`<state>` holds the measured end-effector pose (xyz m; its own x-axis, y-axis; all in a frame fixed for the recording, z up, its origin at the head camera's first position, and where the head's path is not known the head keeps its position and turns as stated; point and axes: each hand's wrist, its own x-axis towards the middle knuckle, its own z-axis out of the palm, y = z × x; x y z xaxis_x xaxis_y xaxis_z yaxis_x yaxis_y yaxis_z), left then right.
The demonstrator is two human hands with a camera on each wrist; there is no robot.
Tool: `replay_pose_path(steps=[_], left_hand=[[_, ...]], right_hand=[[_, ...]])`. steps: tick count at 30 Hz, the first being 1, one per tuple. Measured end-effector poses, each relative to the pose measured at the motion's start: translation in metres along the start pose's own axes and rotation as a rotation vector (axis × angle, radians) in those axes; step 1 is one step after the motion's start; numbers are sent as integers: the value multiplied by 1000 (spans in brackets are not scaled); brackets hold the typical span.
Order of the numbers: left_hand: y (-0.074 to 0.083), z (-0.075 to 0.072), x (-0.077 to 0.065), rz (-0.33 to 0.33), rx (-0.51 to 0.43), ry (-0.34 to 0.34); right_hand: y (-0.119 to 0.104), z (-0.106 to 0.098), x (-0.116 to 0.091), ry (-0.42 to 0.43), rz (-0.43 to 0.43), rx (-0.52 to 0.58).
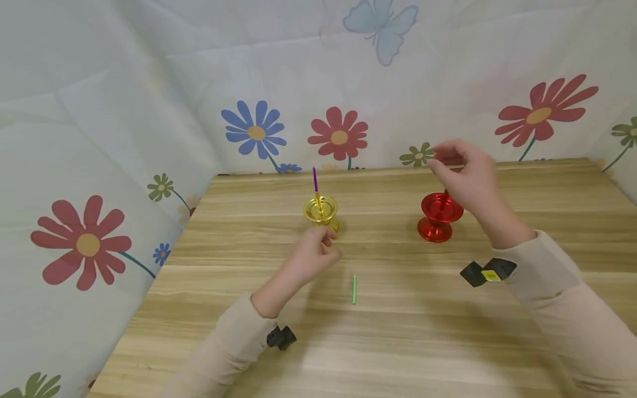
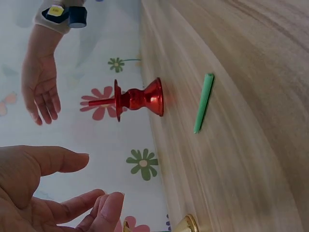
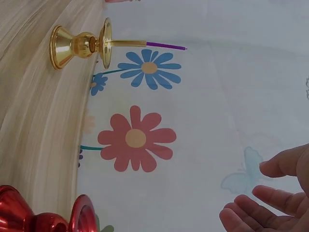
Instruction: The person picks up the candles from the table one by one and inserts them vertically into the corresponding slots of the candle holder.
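Note:
A gold candle holder (image 1: 320, 208) stands upright on the table with a thin purple candle (image 1: 315, 179) set in its stem. My left hand (image 1: 311, 254) hovers just in front of it, fingers relaxed and holding nothing. To the right stands a red candle holder (image 1: 435, 229), whose central stem (image 2: 100, 102) shows no candle in the left wrist view. Above and beside it hangs my right hand (image 1: 470, 174), loosely bent, thumb apart from the fingers, with nothing between them. A green candle (image 1: 354, 289) lies on the table, nearer to me than both holders.
The wooden table (image 1: 398, 342) ends at a white cloth backdrop (image 1: 278, 66) printed with flowers and a butterfly. Another stretch of the cloth runs along the left side. Black devices are strapped at both wrists, over beige sleeves (image 1: 542, 271).

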<state>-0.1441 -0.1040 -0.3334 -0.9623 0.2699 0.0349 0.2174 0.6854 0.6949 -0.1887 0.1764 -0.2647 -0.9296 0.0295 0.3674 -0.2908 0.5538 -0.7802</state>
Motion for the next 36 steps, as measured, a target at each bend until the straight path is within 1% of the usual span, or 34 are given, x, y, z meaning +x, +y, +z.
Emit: replay_pose_path(steps=[5, 9, 13, 18, 22, 25, 31, 36], left_hand=[[3, 10, 0, -17, 45, -73], [5, 18, 0, -25, 70, -113], [4, 26, 0, -34, 82, -121], [1, 34, -1, -42, 104, -124], [-1, 41, -2, -15, 138, -145], [-3, 44, -3, -10, 140, -171], [-9, 51, -7, -63, 135, -215], [-12, 57, -7, -75, 148, -219]], right_hand=[[18, -8, -8, 21, 79, 2], [32, -11, -12, 45, 139, 18], [44, -15, -16, 62, 201, 45], [57, -17, -17, 56, 270, 99], [68, -17, -18, 54, 323, 107], [77, -13, -18, 40, 364, 125], [94, -5, -19, -9, 420, 182], [100, -4, -19, -91, 454, 241]])
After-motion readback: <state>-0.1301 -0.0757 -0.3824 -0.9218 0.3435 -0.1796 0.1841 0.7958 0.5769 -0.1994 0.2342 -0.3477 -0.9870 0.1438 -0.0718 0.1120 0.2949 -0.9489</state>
